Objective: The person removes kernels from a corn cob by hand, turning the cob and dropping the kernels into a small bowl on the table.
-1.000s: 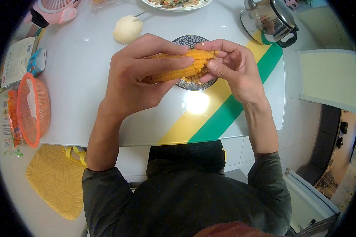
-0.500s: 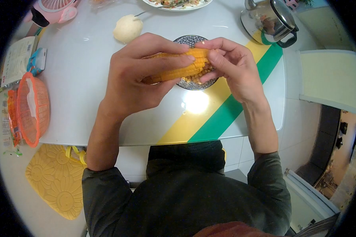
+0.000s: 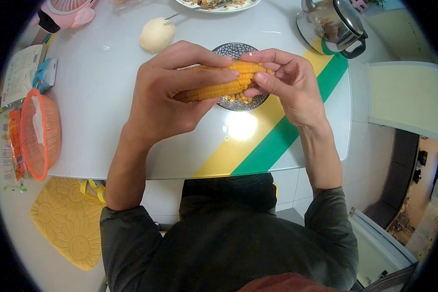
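Observation:
My left hand [image 3: 173, 92] is wrapped round a yellow corn cob [image 3: 219, 90], held nearly level above a patterned bowl [image 3: 233, 49]. At the cob's right end is my right hand [image 3: 289, 82], its thumb against the kernels and its fingers curled behind. A loose kernel sticks to a finger of that hand. Under the cob, loose kernels [image 3: 238, 99] lie in the bowl, which the cob and both hands partly hide.
A pale round item [image 3: 157, 35] with a utensil lies beyond my left hand. A food plate [image 3: 220, 9] is at the far edge, a steel pot [image 3: 330, 27] far right. At left are an orange basket [image 3: 51, 134], packets [image 3: 22, 78] and a pink object [image 3: 69, 13].
My right thumb has shifted slightly down and left from the cob's upper end, after moving up over it in between. My left hand keeps its hold on the cob.

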Tool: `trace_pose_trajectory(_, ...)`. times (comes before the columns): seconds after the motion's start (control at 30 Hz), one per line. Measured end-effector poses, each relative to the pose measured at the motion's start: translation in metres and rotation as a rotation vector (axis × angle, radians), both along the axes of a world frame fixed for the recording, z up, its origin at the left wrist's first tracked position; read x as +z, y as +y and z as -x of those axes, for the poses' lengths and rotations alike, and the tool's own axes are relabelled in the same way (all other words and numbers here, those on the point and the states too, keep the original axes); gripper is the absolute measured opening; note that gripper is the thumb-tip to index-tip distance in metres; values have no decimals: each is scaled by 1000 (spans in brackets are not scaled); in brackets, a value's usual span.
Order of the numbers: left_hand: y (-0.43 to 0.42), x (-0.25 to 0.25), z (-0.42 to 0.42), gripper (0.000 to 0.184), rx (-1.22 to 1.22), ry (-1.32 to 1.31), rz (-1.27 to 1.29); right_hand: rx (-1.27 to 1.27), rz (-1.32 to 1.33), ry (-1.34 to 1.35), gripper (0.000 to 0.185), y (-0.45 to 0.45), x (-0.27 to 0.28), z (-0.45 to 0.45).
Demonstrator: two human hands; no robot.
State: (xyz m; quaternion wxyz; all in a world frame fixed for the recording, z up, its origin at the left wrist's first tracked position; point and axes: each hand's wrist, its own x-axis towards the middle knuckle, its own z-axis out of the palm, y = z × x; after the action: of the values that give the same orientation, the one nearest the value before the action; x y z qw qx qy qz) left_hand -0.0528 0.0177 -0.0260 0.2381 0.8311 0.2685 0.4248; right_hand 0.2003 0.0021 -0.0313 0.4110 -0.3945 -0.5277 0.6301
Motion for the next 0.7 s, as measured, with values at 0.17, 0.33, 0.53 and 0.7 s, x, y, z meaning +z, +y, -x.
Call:
trace_pose_trajectory(0.17, 0, 1, 0, 49, -1, 10, -3, 2, 5, 16, 33, -1, 1, 0)
trace_pose_trajectory(0.33, 1, 2, 0, 48, -1, 8, -3, -18, 5, 37, 33, -2, 2, 2)
trace_pose_trajectory(0.53, 2, 2, 1, 49, -2, 11, 1, -40, -10, 51, 30, -3, 2, 5)
trace_pose_trajectory(0.7, 7, 3, 6, 53, -68, -31, 44, -18, -31, -19, 33, -2, 9, 5)
